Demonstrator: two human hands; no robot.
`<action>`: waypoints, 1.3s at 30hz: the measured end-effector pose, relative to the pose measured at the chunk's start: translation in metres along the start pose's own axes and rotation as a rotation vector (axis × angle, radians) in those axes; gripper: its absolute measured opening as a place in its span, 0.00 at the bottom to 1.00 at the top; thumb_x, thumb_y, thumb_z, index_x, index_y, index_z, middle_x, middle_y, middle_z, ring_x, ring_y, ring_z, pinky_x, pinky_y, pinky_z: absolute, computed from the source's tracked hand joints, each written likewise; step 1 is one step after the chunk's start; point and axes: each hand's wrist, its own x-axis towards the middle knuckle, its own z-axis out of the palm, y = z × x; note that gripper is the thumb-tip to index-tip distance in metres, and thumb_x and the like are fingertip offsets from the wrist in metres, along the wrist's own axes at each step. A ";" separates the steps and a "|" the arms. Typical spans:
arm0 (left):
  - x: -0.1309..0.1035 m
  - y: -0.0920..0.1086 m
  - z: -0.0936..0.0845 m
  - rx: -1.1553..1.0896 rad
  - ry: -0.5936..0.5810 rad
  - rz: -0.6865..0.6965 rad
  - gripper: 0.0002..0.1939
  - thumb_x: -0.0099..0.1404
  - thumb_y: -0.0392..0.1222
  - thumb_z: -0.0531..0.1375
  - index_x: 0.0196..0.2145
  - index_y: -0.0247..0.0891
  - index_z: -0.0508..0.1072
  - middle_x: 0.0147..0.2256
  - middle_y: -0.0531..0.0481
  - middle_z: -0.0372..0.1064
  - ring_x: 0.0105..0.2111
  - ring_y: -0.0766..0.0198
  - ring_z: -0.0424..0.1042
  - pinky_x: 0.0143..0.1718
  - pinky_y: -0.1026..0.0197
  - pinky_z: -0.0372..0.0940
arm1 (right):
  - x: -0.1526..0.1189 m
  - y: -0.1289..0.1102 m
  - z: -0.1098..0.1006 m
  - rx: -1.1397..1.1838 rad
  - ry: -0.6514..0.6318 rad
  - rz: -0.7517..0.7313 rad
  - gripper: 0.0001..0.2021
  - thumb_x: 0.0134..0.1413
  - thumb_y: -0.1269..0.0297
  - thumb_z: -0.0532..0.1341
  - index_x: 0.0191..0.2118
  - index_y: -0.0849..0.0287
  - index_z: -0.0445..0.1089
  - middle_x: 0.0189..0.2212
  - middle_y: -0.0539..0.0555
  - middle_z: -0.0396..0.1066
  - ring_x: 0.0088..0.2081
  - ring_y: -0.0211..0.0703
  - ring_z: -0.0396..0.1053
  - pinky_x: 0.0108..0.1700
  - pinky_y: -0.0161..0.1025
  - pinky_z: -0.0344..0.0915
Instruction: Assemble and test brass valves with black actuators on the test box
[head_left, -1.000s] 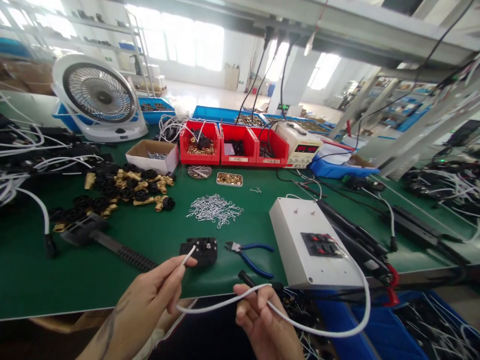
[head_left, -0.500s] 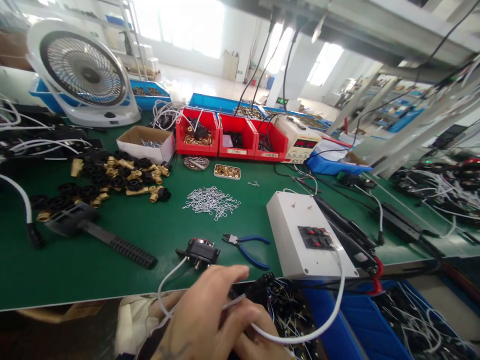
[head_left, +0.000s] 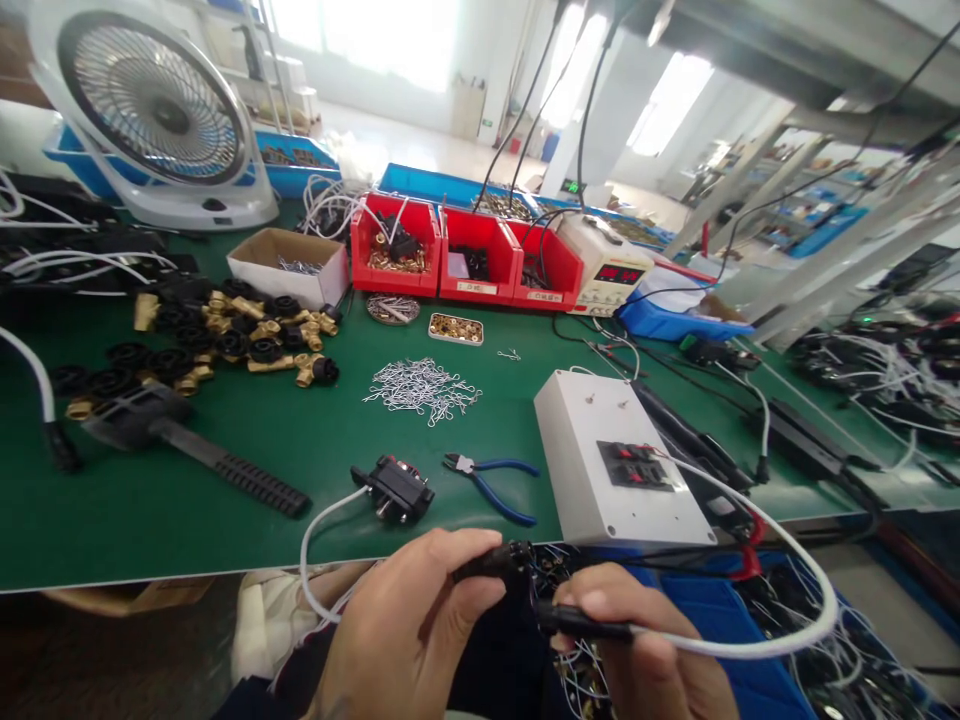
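Observation:
My left hand (head_left: 420, 610) is closed round a black cylindrical connector (head_left: 499, 563) at the front edge of the bench. Just to its right, my right hand (head_left: 645, 640) pinches a black cable plug (head_left: 585, 622) between thumb and fingers. The two connectors face each other, apart by a small gap. From the plug a white cable (head_left: 810, 625) loops up to the terminals of a white box (head_left: 592, 465). A black switch unit (head_left: 394, 488) with a white lead and blue-handled pliers (head_left: 499, 485) lie beyond my hands.
A black mallet (head_left: 225, 465) and brass fittings (head_left: 262, 345) lie left. Metal clips (head_left: 424, 390) are piled mid-bench before red bins (head_left: 480, 290). A fan (head_left: 161, 110) stands back left, a power supply (head_left: 604, 270) back right. Wire-filled blue bins (head_left: 757, 640) sit below the edge.
My hands, close together before, have separated; the right one has moved right with the plug. Both connectors now show clearly, and the white cable arches higher and farther right. The view has shifted slightly.

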 end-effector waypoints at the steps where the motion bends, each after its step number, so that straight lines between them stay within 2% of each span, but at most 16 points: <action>1: 0.000 0.001 0.000 0.002 0.008 0.015 0.09 0.66 0.38 0.62 0.44 0.48 0.76 0.38 0.55 0.81 0.36 0.63 0.79 0.41 0.66 0.72 | 0.001 -0.003 -0.002 0.058 0.042 -0.003 0.13 0.64 0.52 0.56 0.42 0.48 0.77 0.27 0.53 0.74 0.26 0.43 0.71 0.30 0.41 0.68; 4: 0.000 0.001 -0.001 0.016 0.014 0.062 0.09 0.66 0.38 0.63 0.44 0.48 0.76 0.38 0.55 0.81 0.36 0.63 0.79 0.40 0.67 0.72 | 0.004 -0.008 -0.005 0.139 0.092 0.087 0.10 0.59 0.52 0.62 0.42 0.47 0.76 0.25 0.51 0.74 0.21 0.41 0.70 0.26 0.39 0.66; 7: 0.000 0.001 0.000 0.045 -0.022 0.120 0.08 0.68 0.40 0.60 0.44 0.48 0.76 0.38 0.54 0.81 0.36 0.62 0.79 0.40 0.67 0.71 | 0.006 -0.009 -0.004 0.112 0.060 0.132 0.08 0.56 0.56 0.66 0.40 0.47 0.76 0.23 0.50 0.74 0.22 0.40 0.71 0.26 0.37 0.67; 12: 0.001 0.001 0.002 0.086 -0.079 0.188 0.10 0.72 0.43 0.54 0.41 0.47 0.76 0.31 0.53 0.79 0.29 0.62 0.77 0.33 0.67 0.69 | 0.009 -0.008 0.001 0.121 0.102 0.117 0.10 0.59 0.51 0.62 0.39 0.48 0.76 0.21 0.50 0.72 0.23 0.38 0.69 0.28 0.36 0.65; 17: 0.001 -0.003 0.002 0.100 -0.113 0.261 0.12 0.73 0.44 0.51 0.39 0.45 0.75 0.31 0.50 0.78 0.26 0.62 0.75 0.29 0.65 0.66 | 0.011 -0.008 0.001 0.077 0.085 0.133 0.11 0.59 0.50 0.62 0.38 0.50 0.76 0.21 0.50 0.71 0.22 0.39 0.67 0.27 0.37 0.63; 22: -0.002 -0.001 0.000 0.158 -0.178 0.206 0.15 0.74 0.45 0.50 0.37 0.43 0.75 0.29 0.50 0.76 0.27 0.61 0.74 0.30 0.63 0.65 | 0.012 -0.008 -0.004 0.033 0.031 0.141 0.10 0.59 0.52 0.62 0.37 0.52 0.76 0.23 0.50 0.70 0.23 0.40 0.68 0.27 0.38 0.64; 28: -0.003 -0.002 0.000 0.309 -0.156 0.290 0.15 0.74 0.44 0.49 0.39 0.40 0.74 0.27 0.49 0.74 0.27 0.61 0.73 0.30 0.62 0.64 | 0.011 -0.008 -0.004 -0.017 0.007 0.139 0.09 0.60 0.54 0.63 0.38 0.51 0.77 0.23 0.49 0.71 0.22 0.37 0.68 0.27 0.34 0.65; 32: -0.004 -0.011 0.004 0.345 -0.174 0.346 0.13 0.74 0.42 0.50 0.39 0.38 0.73 0.30 0.47 0.76 0.28 0.60 0.75 0.30 0.63 0.65 | 0.008 -0.003 0.000 0.018 0.031 0.228 0.10 0.60 0.54 0.63 0.39 0.53 0.75 0.19 0.47 0.69 0.20 0.35 0.67 0.24 0.31 0.63; 36: -0.003 -0.014 0.011 0.358 -0.243 0.306 0.15 0.74 0.42 0.49 0.37 0.37 0.73 0.26 0.48 0.73 0.25 0.61 0.73 0.26 0.62 0.63 | 0.004 0.006 -0.001 0.033 0.035 0.304 0.12 0.61 0.52 0.61 0.40 0.54 0.74 0.20 0.48 0.70 0.21 0.36 0.68 0.26 0.33 0.64; 39: 0.003 -0.016 0.007 0.316 -0.285 0.327 0.14 0.74 0.42 0.50 0.37 0.38 0.74 0.28 0.49 0.73 0.27 0.62 0.72 0.28 0.64 0.64 | -0.004 0.024 -0.011 0.005 -0.038 0.405 0.16 0.63 0.50 0.58 0.42 0.56 0.73 0.23 0.50 0.73 0.23 0.38 0.71 0.30 0.35 0.66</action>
